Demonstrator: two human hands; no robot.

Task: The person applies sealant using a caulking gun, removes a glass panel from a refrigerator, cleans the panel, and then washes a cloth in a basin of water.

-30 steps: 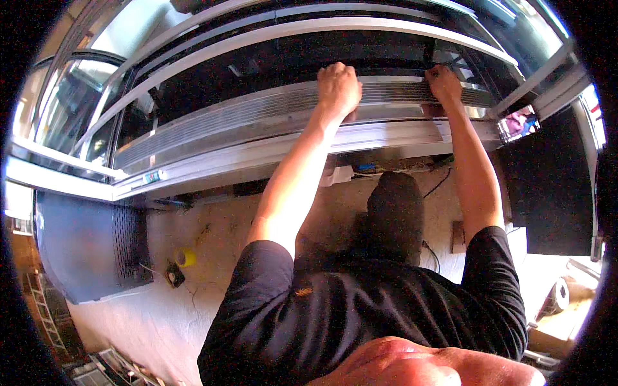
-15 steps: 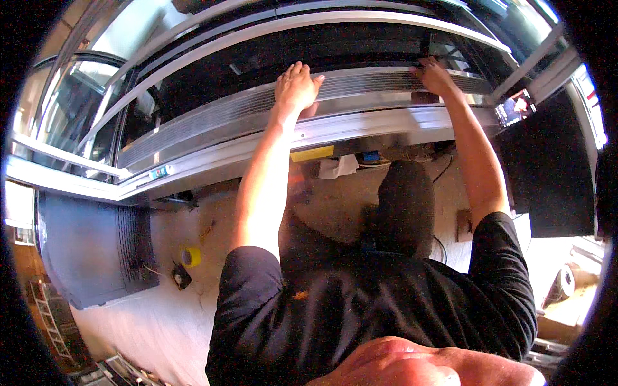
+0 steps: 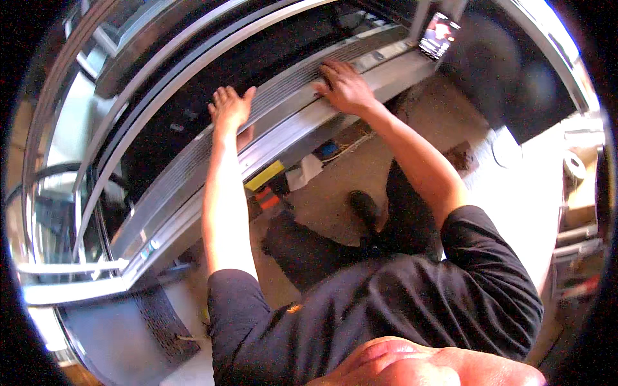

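Below your arms, a flat yellow package (image 3: pixel 264 175) lies on the floor beside a small red-orange one (image 3: pixel 268 198). A small blue package (image 3: pixel 328 149) sits farther right. At the frame's top right, a small rectangular screen (image 3: pixel 438 35) shows red and dark colours.

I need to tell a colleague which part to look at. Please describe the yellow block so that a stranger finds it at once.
Start at the long ribbed metal rail where both hands rest. Just below it, between the left hand and right hand, lies the yellow block on the floor. It is the only yellow piece, beside smaller red pieces and white paper.
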